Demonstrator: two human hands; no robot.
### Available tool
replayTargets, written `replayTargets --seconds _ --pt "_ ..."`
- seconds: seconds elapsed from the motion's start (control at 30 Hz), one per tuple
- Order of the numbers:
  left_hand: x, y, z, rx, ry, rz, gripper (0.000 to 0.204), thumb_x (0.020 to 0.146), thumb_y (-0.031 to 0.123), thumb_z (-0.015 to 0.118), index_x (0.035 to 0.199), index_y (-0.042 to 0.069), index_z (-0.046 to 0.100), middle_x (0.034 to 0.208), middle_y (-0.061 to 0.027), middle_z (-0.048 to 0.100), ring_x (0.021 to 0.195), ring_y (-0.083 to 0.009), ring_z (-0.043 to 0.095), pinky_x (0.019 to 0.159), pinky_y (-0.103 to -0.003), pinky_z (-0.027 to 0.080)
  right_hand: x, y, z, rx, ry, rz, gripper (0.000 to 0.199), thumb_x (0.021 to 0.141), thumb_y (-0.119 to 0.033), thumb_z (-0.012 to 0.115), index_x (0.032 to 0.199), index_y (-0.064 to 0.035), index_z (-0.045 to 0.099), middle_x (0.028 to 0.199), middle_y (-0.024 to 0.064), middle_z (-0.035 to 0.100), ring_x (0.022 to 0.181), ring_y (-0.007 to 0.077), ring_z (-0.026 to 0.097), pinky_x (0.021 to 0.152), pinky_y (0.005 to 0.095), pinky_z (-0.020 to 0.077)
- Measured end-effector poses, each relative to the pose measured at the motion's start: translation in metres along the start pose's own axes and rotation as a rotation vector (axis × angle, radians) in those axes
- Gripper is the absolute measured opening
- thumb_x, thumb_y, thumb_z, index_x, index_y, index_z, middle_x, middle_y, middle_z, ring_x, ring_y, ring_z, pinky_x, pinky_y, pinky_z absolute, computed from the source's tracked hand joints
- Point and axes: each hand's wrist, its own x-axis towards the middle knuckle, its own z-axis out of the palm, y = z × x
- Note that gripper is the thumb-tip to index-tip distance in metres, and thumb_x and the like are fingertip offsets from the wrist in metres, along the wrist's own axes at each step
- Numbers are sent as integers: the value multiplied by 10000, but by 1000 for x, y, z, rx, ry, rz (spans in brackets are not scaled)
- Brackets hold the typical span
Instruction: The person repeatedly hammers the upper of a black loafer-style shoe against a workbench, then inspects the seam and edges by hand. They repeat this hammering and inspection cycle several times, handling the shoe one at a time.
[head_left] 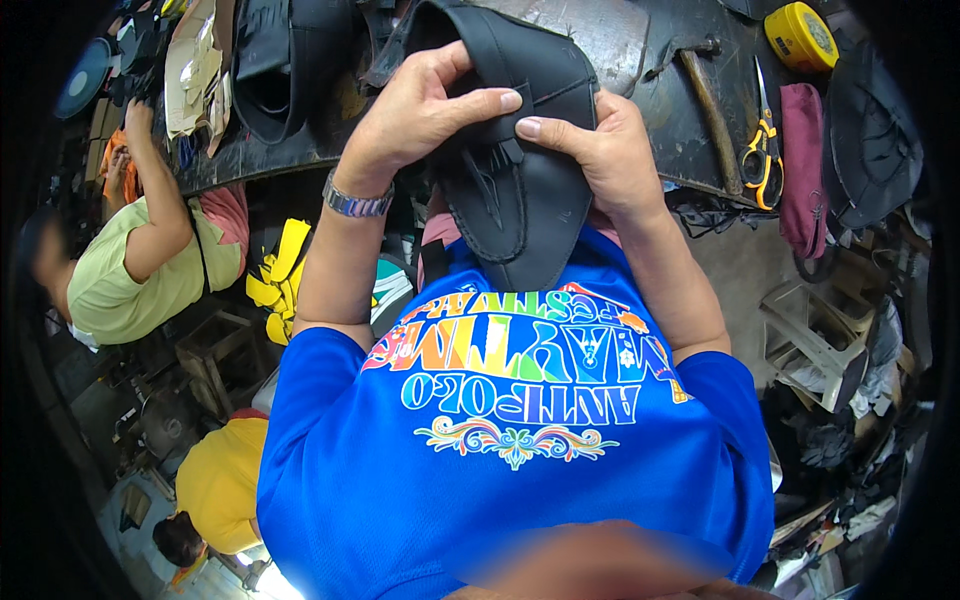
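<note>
A black leather shoe upper point(548, 205) with stitched seams hangs between my two hands over the near edge of the dark workbench. My left hand point(425, 115), below a metal wristwatch point(358, 195), grips its left side, thumb pressed flat on the front and fingers hidden behind. From the other side my right hand point(605, 150) pinches it, the thumb lying close to the left thumb. A slit-like opening with a loose flap shows below the thumbs, and the upper's pointed lower end reaches my blue shirt.
On the bench point(655, 125) lie a hammer point(712, 120), orange-handled scissors point(763, 165), a yellow tub point(801, 37), a maroon cloth item point(802, 170) and more black uppers point(268, 70). A co-worker in light green point(140, 270) sits left; another in yellow point(222, 485) is lower left. A plastic stool point(815, 345) stands right.
</note>
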Motion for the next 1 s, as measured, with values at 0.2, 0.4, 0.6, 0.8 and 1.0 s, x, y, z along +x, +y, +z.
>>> replayTargets --seconds 0.2,0.4,0.6,0.8,1.0 --pt "-3 1 11 49 106 48 360 875 158 769 1146 -52 662 1012 -112 727 891 -150 698 809 -275 579 6 -3 -6 -67 -15 3 229 838 -46 748 1051 20 697 885 84 729 751 119 692 672 243 569" --pt "-5 2 19 69 168 84 359 877 194 774 1127 -43 670 996 -125 731 885 -172 709 808 -281 578 12 -9 -11 -134 -42 11 240 813 -55 774 1033 11 708 894 81 732 757 117 693 692 249 570" --pt "-18 1 27 245 335 218 389 893 161 756 1216 3 610 1094 -112 703 1014 -200 688 915 -309 540 24 -19 -24 -41 -107 191 308 750 -39 812 1039 -5 712 916 88 737 778 150 707 733 282 580" --pt "-44 -17 27 -118 503 400 450 889 -28 693 1307 20 531 1266 -113 570 1185 -197 600 1042 -307 461 24 -4 -35 130 -103 170 361 740 -17 789 1084 15 683 927 105 735 764 174 715 741 298 596" --pt "-69 -42 33 -344 772 194 563 890 49 699 1396 44 453 1421 -138 447 1363 -251 434 1147 -378 353 23 11 -43 251 -109 166 357 764 -20 768 1102 33 666 947 131 731 774 190 723 721 312 616"
